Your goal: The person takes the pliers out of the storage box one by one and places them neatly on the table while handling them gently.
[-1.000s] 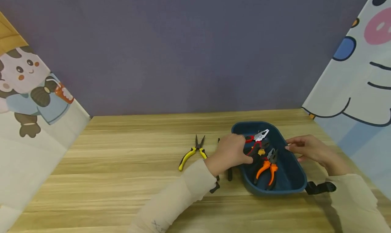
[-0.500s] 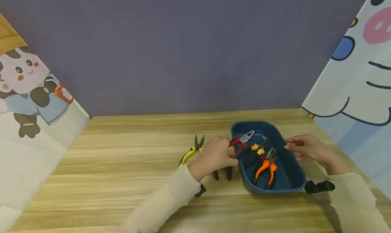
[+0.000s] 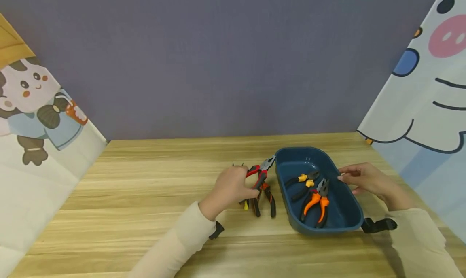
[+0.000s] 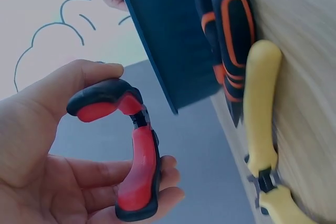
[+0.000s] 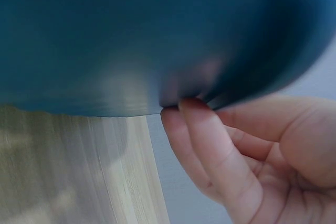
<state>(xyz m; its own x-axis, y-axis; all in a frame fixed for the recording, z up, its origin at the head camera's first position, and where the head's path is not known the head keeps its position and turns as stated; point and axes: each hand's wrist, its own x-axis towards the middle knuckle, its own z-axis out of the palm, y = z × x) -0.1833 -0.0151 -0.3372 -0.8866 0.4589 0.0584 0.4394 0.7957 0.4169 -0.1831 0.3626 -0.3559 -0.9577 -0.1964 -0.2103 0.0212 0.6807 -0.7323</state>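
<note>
My left hand grips red-and-black combination pliers by the handles, above the table just left of a dark blue plastic bin. In the left wrist view, the thumb lies on one handle and the fingers wrap the other. My right hand pinches the bin's right rim between thumb and fingers; in the right wrist view, fingertips touch its wall. Inside the bin lie yellow-and-black pliers and orange-handled pliers, with another partly hidden tool beside them.
Left of the bin, black-and-orange handled pliers lie on the wooden table. Yellow-handled pliers lie beside them, mostly hidden by my left hand in the head view. A grey panel stands behind the table.
My left hand has moved left out of the bin, carrying the red-and-black pliers past the rim. The right hand stays at the bin's right side.
</note>
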